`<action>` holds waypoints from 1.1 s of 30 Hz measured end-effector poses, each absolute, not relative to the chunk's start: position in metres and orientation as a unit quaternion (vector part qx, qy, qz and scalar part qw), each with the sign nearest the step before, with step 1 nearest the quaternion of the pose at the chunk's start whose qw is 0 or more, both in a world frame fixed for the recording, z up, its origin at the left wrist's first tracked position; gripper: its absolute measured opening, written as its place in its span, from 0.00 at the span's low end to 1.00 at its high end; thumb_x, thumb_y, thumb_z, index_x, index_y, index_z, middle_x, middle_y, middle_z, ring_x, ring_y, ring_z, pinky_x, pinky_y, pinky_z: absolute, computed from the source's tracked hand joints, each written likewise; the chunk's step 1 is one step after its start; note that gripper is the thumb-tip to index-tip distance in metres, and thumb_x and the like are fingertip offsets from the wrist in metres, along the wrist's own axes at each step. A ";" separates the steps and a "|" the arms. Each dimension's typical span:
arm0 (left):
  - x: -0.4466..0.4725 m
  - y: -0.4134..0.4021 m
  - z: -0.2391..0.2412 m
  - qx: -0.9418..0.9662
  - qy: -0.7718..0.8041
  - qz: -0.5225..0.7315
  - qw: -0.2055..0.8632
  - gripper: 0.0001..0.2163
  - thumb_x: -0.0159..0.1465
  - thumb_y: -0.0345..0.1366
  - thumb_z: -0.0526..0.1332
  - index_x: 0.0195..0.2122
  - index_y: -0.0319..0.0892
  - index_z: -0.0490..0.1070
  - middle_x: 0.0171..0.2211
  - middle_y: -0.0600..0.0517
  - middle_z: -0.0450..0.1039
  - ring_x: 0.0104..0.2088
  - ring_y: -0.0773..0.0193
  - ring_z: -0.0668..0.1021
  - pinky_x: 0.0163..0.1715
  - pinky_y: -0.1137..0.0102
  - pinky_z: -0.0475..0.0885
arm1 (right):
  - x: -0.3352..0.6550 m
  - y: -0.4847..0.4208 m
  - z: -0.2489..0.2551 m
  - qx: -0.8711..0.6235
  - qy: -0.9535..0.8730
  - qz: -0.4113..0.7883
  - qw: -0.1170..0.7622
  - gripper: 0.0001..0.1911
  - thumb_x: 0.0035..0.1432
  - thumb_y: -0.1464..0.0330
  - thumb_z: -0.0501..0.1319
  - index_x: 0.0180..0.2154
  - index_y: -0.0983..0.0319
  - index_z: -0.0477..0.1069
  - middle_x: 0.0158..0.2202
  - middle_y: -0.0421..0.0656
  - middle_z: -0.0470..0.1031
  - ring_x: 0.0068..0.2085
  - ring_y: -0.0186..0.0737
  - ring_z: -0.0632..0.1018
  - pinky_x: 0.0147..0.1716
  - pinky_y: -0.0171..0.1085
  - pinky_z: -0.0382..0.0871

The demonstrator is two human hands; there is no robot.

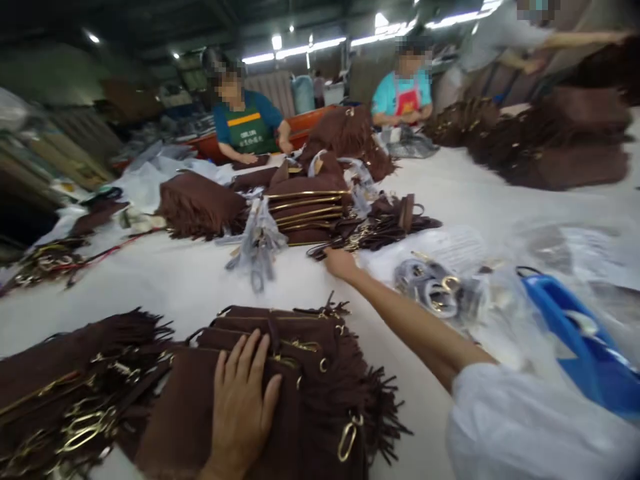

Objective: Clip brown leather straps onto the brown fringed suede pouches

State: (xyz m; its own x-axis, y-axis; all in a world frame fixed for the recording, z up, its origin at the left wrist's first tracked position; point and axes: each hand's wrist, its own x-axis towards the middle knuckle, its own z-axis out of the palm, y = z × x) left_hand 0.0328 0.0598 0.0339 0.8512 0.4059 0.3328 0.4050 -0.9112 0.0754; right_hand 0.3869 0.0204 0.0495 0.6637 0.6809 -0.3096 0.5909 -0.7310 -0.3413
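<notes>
My left hand (243, 400) lies flat, fingers spread, on top of a stack of brown fringed bags (175, 400) with gold zips. A gold oval ring (347, 441) hangs among the fringe on the right side of that stack. My right hand (343, 265) reaches forward across the table to a pile of thin brown straps with gold clasps (385, 230). Its fingers are closed at the near left end of the pile, on a dark strap; the fingertips are partly hidden. Just behind stand brown pouches with gold zip edges (307, 213), stacked flat.
More fringed bags with gold hardware (75, 400) lie at left. Plastic-wrapped rings (435, 290) and a blue tray (575, 333) are at right. Across the white table (190, 280), one person in a green apron (253, 130) and another in a red apron (407, 100) work; a third person stands far right.
</notes>
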 end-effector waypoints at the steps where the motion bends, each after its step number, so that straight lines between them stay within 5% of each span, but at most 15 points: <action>1: 0.035 0.059 0.036 0.962 0.214 0.170 -0.004 0.27 0.67 0.41 0.53 0.66 0.42 0.54 0.67 0.45 0.55 0.67 0.49 0.57 0.67 0.48 0.47 | 0.393 0.030 0.045 -0.912 -0.349 0.192 0.102 0.20 0.65 0.60 0.59 0.55 0.62 0.66 0.55 0.48 0.69 0.52 0.46 0.74 0.51 0.52 0.70; 11: 0.028 0.055 0.038 0.959 0.211 0.188 -0.013 0.27 0.68 0.40 0.54 0.67 0.41 0.52 0.66 0.44 0.55 0.67 0.49 0.57 0.67 0.46 0.48 | 0.381 0.022 0.018 -0.917 -0.359 0.131 0.111 0.21 0.67 0.63 0.49 0.50 0.71 0.71 0.49 0.62 0.75 0.52 0.53 0.75 0.48 0.42 0.65; 20: 0.015 0.057 0.027 0.946 0.137 0.293 0.004 0.22 0.67 0.39 0.58 0.61 0.42 0.60 0.59 0.44 0.64 0.63 0.51 0.63 0.64 0.52 0.59 | 0.324 -0.099 0.027 -0.844 -0.483 0.193 0.131 0.08 0.60 0.64 0.60 0.34 0.58 0.78 0.32 0.41 0.80 0.35 0.38 0.78 0.32 0.31 0.62; 27: 0.032 0.039 0.062 0.973 0.076 0.197 0.092 0.23 0.67 0.40 0.59 0.62 0.48 0.58 0.60 0.48 0.62 0.65 0.52 0.59 0.62 0.54 0.65 | 0.334 -0.086 0.029 -0.905 -0.389 0.107 0.137 0.17 0.65 0.61 0.55 0.50 0.64 0.70 0.46 0.53 0.75 0.47 0.49 0.76 0.42 0.39 0.64; 33: 0.039 0.035 0.079 0.948 0.100 0.182 0.242 0.15 0.65 0.36 0.61 0.53 0.48 0.65 0.54 0.47 0.66 0.61 0.51 0.60 0.60 0.53 0.65 | 0.336 -0.023 0.021 -0.931 -0.313 0.099 0.160 0.17 0.63 0.63 0.60 0.49 0.69 0.69 0.50 0.55 0.72 0.50 0.49 0.75 0.48 0.45 0.67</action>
